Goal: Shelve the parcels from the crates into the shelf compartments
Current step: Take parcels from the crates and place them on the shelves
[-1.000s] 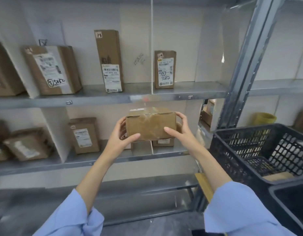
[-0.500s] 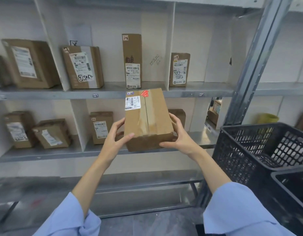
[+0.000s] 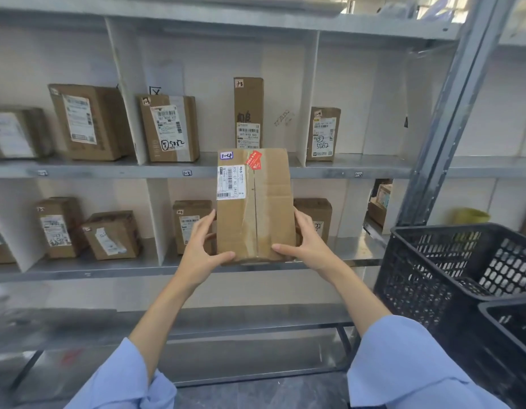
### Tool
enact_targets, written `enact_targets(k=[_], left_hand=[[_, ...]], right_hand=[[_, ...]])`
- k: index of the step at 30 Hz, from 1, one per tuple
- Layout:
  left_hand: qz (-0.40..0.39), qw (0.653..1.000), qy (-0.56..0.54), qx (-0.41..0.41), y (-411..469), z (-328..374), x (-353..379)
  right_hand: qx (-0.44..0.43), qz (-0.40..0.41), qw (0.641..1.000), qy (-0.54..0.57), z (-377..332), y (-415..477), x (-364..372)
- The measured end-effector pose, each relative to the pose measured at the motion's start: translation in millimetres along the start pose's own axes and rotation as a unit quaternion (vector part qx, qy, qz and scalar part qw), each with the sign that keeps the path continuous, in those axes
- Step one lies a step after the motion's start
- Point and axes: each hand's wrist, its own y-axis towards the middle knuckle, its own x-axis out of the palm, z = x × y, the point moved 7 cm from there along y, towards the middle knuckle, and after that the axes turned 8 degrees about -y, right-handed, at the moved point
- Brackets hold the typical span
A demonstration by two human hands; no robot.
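Note:
A brown cardboard parcel (image 3: 255, 205) stands upright in front of the shelf, its taped face toward me, with a white label, a red sticker and a tag reading 1-4. My left hand (image 3: 201, 246) grips its lower left side and my right hand (image 3: 307, 242) grips its lower right side. The metal shelf (image 3: 344, 168) has white dividers; a small tag 1-4 (image 3: 358, 174) marks the upper right compartment, where a small parcel (image 3: 323, 134) stands.
Several parcels fill the upper and middle compartments, including a tall one (image 3: 247, 112) and one behind the held parcel (image 3: 313, 214). Black plastic crates (image 3: 450, 276) stand at the right beside a grey upright post (image 3: 444, 113). The lowest shelf (image 3: 226, 323) is bare metal.
The parcel was turned from lying flat to standing upright with its label face toward me, and it rose slightly. The view shifted to the left and up along the shelf.

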Motion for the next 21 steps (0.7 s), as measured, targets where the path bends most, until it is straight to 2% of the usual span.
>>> enact_targets(k=[7, 12, 17, 21], left_hand=[[0.014, 0.999, -0.033, 0.012, -1.6, -2.2, -1.7], [0.006, 1.000, -0.028, 0.002, 1.3, -12.2, 3.5], [-0.013, 1.000, 0.005, 0.009, 6.1, -15.0, 25.7], [-0.039, 0.999, -0.006, 0.021, 19.0, -14.6, 53.6]], right_hand=[[-0.011, 0.012, 0.999, 0.031, 1.8, -1.8, 11.3], [0.011, 0.024, 0.999, 0.031, 22.0, -0.7, 13.9], [0.015, 0.054, 0.998, 0.002, 37.7, -1.6, 2.5], [0.015, 0.113, 0.993, -0.022, 48.2, 0.2, -23.4]])
